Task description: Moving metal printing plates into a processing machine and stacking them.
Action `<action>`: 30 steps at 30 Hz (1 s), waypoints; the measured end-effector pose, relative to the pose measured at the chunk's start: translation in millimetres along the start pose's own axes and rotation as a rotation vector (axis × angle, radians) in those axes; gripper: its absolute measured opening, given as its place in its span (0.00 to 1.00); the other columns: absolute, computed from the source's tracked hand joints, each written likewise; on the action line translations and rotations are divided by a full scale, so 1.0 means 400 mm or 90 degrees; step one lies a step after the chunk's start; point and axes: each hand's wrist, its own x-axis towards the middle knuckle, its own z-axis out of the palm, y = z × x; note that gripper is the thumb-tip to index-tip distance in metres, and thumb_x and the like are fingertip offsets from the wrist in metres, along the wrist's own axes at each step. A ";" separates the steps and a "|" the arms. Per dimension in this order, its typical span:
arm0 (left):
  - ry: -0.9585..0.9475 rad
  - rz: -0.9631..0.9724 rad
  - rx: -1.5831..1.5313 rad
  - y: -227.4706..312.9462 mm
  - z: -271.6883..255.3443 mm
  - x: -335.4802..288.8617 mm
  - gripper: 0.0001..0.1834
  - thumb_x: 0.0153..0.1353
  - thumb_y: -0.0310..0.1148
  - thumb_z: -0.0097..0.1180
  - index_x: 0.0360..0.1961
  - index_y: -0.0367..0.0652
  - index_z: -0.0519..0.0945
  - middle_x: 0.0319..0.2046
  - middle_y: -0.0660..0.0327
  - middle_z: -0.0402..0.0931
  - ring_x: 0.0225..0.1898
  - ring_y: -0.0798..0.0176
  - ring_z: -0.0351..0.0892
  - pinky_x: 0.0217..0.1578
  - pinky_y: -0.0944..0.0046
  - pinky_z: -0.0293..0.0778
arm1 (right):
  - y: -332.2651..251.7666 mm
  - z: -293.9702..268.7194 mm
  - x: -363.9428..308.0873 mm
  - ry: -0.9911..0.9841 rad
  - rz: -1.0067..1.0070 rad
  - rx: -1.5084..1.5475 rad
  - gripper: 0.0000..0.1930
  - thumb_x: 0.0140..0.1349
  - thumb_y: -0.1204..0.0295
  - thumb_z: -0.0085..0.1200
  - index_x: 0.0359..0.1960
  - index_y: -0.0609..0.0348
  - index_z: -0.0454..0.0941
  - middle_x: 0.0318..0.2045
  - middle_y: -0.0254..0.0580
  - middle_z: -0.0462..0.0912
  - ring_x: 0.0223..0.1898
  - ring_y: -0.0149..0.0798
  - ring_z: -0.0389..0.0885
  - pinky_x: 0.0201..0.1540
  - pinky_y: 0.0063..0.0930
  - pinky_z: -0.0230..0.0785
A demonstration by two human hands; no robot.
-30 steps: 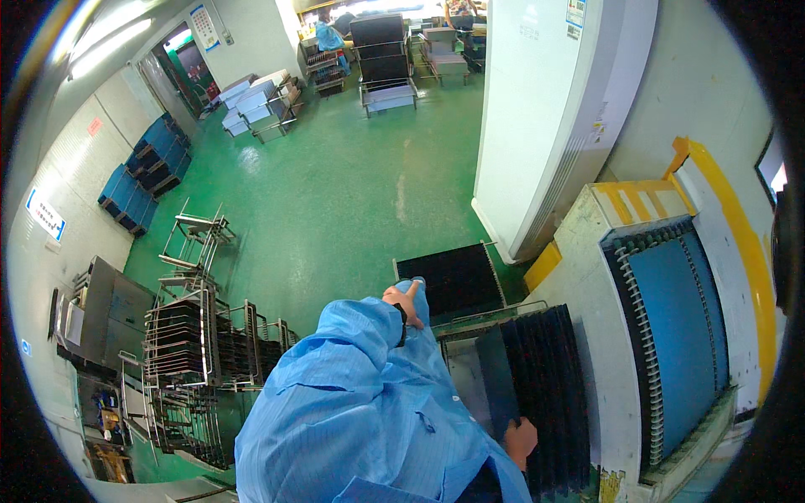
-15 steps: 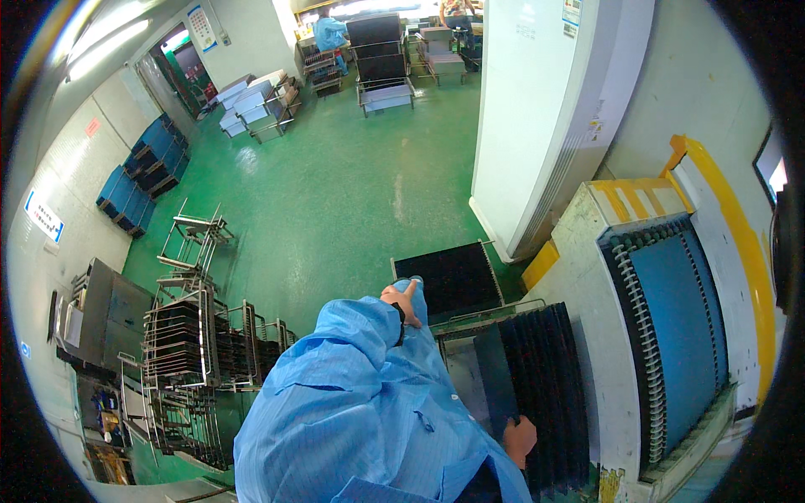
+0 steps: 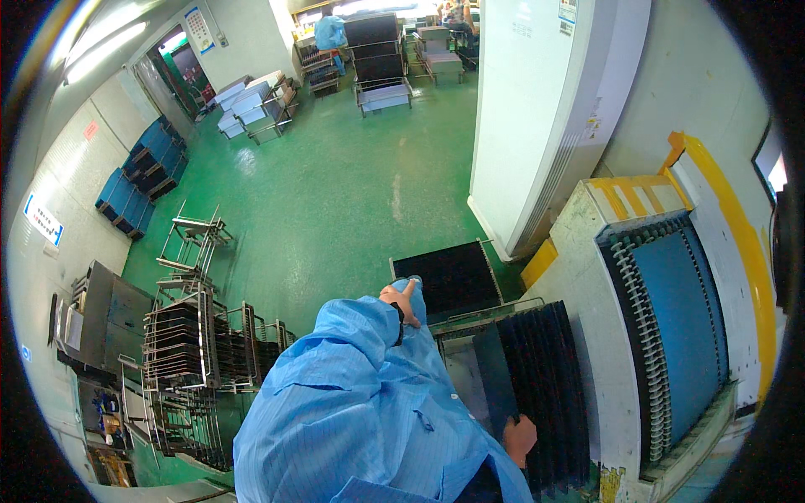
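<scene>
My right hand [image 3: 520,440] is closed at the edge of a dark thin panel [image 3: 496,369], at the left side of a tight row of black panels [image 3: 549,377] standing on edge in a rack. Its fingertips are partly hidden against the panel. My left hand [image 3: 401,303], with a black band at the wrist, lies on the blue cloth of my clothing over my leg, its fingers extended and nothing seen in them. Just ahead of it is a flat black panel or rack [image 3: 457,278] low by the floor.
To the right stands a pale machine [image 3: 579,226] with a blue panel [image 3: 679,327] between coil-like rows. Metal racks [image 3: 180,344] stand at left. A white cabinet [image 3: 524,126] rises ahead. Farther back are loaded trolleys [image 3: 377,59] and a seated person in blue [image 3: 329,33].
Both hands keep their places, and the panels have not visibly moved. The view has shifted very slightly. A person at the far bench has changed posture a little.
</scene>
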 end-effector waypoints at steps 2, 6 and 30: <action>-0.002 0.002 0.001 0.002 0.000 0.001 0.72 0.35 0.59 0.78 0.76 0.70 0.41 0.67 0.33 0.54 0.67 0.34 0.62 0.61 0.43 0.68 | 0.000 0.000 -0.001 -0.001 0.005 -0.003 0.14 0.56 0.61 0.61 0.34 0.60 0.83 0.35 0.55 0.85 0.40 0.57 0.84 0.43 0.50 0.76; -0.012 -0.002 0.003 0.005 -0.006 -0.003 0.71 0.37 0.58 0.78 0.76 0.70 0.40 0.67 0.33 0.54 0.67 0.34 0.61 0.62 0.43 0.67 | -0.012 -0.017 -0.005 0.008 0.003 0.007 0.14 0.55 0.61 0.60 0.34 0.60 0.83 0.35 0.55 0.85 0.40 0.58 0.84 0.43 0.50 0.76; -0.025 -0.009 0.000 0.019 -0.031 -0.017 0.71 0.37 0.58 0.78 0.76 0.69 0.40 0.67 0.32 0.53 0.66 0.33 0.63 0.62 0.44 0.68 | -0.016 -0.025 -0.003 0.010 0.011 0.020 0.14 0.55 0.61 0.60 0.34 0.61 0.83 0.35 0.56 0.85 0.40 0.58 0.84 0.43 0.51 0.75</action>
